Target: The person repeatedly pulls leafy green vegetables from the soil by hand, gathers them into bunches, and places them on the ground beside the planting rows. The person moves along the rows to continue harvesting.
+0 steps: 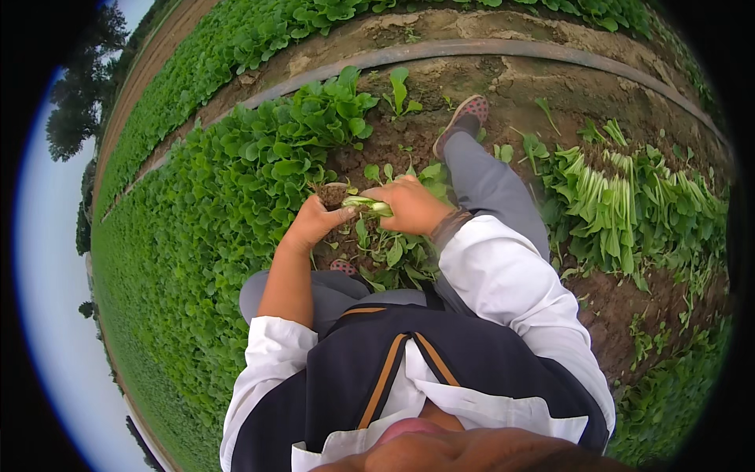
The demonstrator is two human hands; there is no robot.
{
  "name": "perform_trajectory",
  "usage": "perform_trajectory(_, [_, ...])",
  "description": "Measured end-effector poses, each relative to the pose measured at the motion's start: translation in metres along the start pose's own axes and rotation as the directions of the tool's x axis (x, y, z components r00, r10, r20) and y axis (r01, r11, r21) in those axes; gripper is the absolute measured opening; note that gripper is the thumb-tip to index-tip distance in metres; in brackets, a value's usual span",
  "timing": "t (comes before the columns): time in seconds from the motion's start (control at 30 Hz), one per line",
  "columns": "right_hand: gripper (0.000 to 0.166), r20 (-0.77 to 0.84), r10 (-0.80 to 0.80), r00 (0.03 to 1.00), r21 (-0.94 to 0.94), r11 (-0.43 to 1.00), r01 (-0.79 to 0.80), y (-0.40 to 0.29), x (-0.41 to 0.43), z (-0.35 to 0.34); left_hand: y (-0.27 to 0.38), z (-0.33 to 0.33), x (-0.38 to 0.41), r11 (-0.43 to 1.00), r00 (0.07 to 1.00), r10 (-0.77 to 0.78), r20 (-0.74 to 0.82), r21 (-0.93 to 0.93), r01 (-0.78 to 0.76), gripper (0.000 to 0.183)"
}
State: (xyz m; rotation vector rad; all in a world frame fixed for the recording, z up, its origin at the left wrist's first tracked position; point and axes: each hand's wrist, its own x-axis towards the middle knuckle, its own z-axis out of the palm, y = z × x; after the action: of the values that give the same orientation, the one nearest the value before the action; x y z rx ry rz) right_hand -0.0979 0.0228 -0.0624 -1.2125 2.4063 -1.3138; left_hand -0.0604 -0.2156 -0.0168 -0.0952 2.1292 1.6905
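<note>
My right hand [410, 203] grips a small bunch of leafy greens by its pale stems [367, 205]. Leaves of the bunch [435, 176] show beyond the knuckles. At the other end, my left hand [315, 223] closes around the roots, its thumb against the stems. A brown clump of soil and roots [332, 196] sits above the left fingers, which it partly hides. Below both hands, loose green leaves [396, 253] lie on the bare earth between my legs.
Dense leafy plants [236, 171] stand at the left. Harvested greens [613, 200] lie in a row on the soil at the right, pale stem ends upward. A long flat hose [448, 48] crosses the ground ahead, beyond my shoe [463, 124].
</note>
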Motion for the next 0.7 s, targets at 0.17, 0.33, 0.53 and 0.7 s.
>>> perform_trajectory(0.17, [0.052, 0.045, -0.008, 0.999, 0.078, 0.997, 0.005, -0.003, 0.004, -0.001, -0.008, -0.002, -0.01, 0.931, 0.982, -0.036, -0.184, -0.364, -0.034, 0.032])
perform_trajectory(0.33, [0.049, 0.218, 0.226, 0.949, 0.44, 0.846, -0.302, -0.006, 0.01, 0.002, 0.002, 0.011, -0.009, 0.78, 0.928, -0.006, -0.373, -0.582, -0.229, 0.016])
perform_trajectory(0.53, [0.057, 0.304, 0.181, 0.935, 0.576, 0.747, -0.332, 0.008, 0.013, 0.003, -0.005, -0.012, 0.009, 0.66, 0.704, -0.013, -0.71, -0.535, -0.527, 0.015])
perform_trajectory(0.7, [0.066, 0.241, 0.268, 0.933, 0.648, 0.671, -0.36, 0.02, 0.007, -0.001, -0.027, -0.035, -0.002, 0.836, 0.906, -0.145, -0.397, 0.441, 0.327, 0.059])
